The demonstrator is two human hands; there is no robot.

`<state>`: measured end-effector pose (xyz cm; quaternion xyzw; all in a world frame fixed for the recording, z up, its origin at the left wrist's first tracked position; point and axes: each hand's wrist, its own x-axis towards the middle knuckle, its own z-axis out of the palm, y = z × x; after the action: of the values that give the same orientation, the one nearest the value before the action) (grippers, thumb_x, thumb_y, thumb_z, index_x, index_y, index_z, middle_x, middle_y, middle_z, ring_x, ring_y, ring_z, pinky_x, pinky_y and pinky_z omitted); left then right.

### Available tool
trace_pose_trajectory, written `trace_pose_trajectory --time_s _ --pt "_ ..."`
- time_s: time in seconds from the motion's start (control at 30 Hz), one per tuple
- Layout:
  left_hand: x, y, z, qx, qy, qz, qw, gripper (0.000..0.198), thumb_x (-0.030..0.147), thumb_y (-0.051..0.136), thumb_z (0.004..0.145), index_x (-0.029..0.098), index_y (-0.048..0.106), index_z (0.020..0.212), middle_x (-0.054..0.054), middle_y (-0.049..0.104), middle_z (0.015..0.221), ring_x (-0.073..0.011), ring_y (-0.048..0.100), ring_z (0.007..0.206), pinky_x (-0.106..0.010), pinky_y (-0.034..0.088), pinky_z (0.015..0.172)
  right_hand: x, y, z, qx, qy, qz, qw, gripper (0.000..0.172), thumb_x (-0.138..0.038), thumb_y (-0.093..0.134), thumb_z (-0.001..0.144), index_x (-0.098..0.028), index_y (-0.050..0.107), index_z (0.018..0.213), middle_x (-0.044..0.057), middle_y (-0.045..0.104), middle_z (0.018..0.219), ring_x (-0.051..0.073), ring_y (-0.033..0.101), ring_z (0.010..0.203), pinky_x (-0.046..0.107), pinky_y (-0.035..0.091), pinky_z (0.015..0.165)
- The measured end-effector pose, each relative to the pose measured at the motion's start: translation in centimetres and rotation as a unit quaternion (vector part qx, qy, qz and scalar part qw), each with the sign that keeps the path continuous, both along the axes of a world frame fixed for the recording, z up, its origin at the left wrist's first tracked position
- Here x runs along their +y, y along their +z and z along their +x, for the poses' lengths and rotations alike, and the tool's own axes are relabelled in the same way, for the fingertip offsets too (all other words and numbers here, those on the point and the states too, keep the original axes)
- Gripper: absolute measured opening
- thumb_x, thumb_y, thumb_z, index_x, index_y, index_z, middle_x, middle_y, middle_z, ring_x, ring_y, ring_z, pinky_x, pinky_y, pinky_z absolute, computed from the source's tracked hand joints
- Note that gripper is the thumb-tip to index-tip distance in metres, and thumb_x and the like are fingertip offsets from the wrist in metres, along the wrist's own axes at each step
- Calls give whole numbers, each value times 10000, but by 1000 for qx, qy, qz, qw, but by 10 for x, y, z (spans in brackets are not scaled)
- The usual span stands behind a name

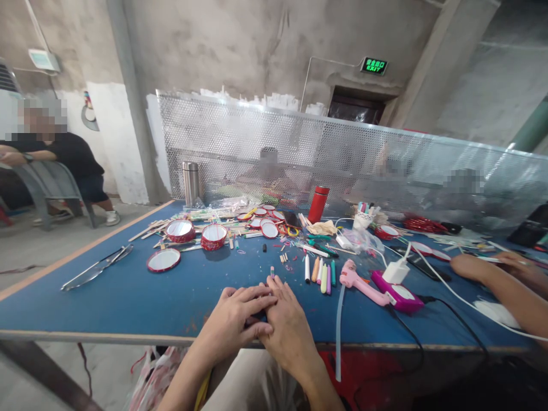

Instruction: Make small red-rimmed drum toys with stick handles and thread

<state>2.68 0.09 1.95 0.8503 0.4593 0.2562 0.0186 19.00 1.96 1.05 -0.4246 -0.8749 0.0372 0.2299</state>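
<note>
My left hand (242, 314) and my right hand (287, 322) meet at the table's front edge. The left fingers stretch across the back of the right hand, its thumb touching the right hand below them. Forward over the blue tabletop (171, 305) reach the right hand's fingers, lying nearly flat. A dark gap between the hands hides whatever may be there. Just past the right fingertips is a small pinkish piece (272, 272). Several markers (321, 274) lie to the right, beside a pink glue gun (359, 283) with a clear glue stick (339, 337) hanging over the edge.
Red-rimmed round discs (164, 260), stacked red-rimmed discs (213, 236) and wooden sticks cover the back. A steel flask (190, 184) and red bottle (319, 204) stand behind. A purple power strip (398, 292) trails cables. Another person's arm (492, 279) rests at right; tweezers (96, 268) lie left.
</note>
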Motion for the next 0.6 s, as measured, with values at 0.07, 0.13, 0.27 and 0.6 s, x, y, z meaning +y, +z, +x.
trace_pose_trajectory --time_s 0.07,0.13,0.27,0.6 --pt "0 0 0 -2 -2 -3 1000 516 575 478 866 350 487 1330 -56 565 1346 -235 577 1115 -345 386 847 0 0 0 1 0 1 1000 577 -337 532 856 -99 456 1376 150 378 1466 271 247 1394 423 216 1145" --pt "0 -1 -1 -3 -2 -5 1000 520 577 476 866 352 480 1336 -60 564 1347 -237 572 1122 -346 385 851 0 1 0 1 1 1 1000 583 -352 528 860 -97 451 1379 152 375 1467 272 242 1396 425 216 1145" --pt "0 -1 -1 -3 -1 -3 1000 542 590 467 862 357 459 1350 -57 561 1351 -239 569 1130 -348 384 848 0 0 0 1 1 -3 1000 583 -348 537 859 -108 449 1382 146 369 1472 271 238 1398 423 210 1147" --pt "-1 1 0 5 4 -9 1000 530 597 453 864 352 475 1334 -51 557 1356 -237 566 1141 -358 368 850 0 1 0 2 5 -3 1000 583 -323 543 849 -100 449 1380 155 372 1468 274 230 1400 434 221 1143"
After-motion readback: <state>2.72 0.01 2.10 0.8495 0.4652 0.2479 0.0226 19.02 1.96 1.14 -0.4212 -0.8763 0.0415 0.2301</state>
